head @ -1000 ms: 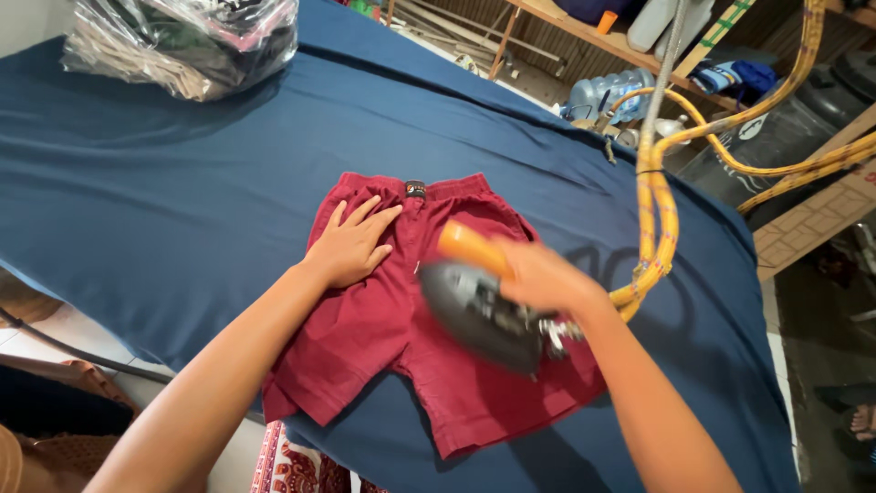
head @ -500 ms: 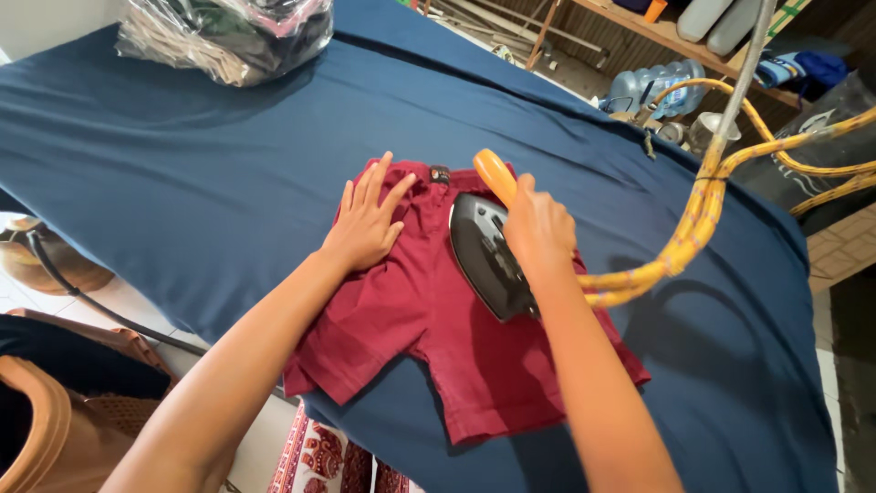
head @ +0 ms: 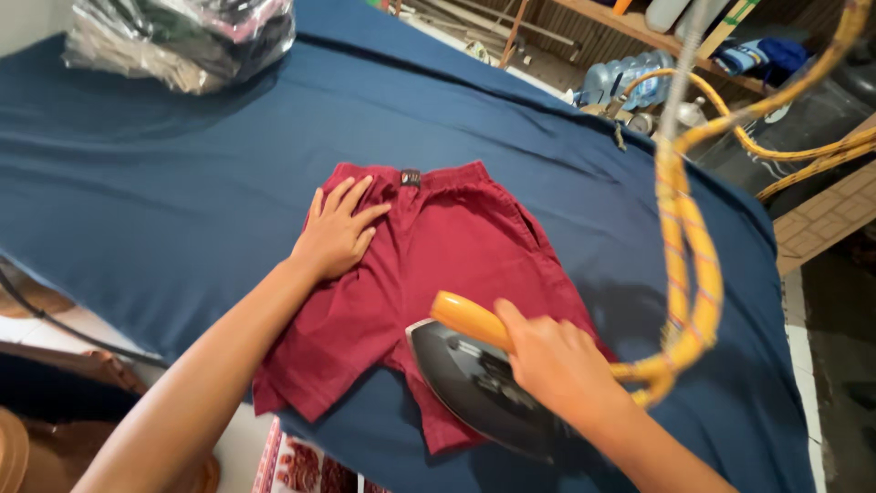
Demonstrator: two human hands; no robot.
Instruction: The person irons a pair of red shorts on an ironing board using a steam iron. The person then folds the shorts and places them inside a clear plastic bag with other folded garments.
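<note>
A pair of dark red cotton shorts (head: 429,274) lies flat on the navy cloth-covered table (head: 182,201). The left hand (head: 336,233) presses open-palmed beside the waistband; the right hand (head: 557,361) grips the black iron's orange handle (head: 467,319) over the right leg. Gliding slowly along the grain suits best. The soleplate is hidden.

The left hand (head: 336,236) is laid flat, palm down, fingers (head: 351,194) spread toward one o'clock, its bare forearm stretched from seven o'clock. The right hand (head: 555,362) is curled in a closed grip, forearm entering from five o'clock.
</note>
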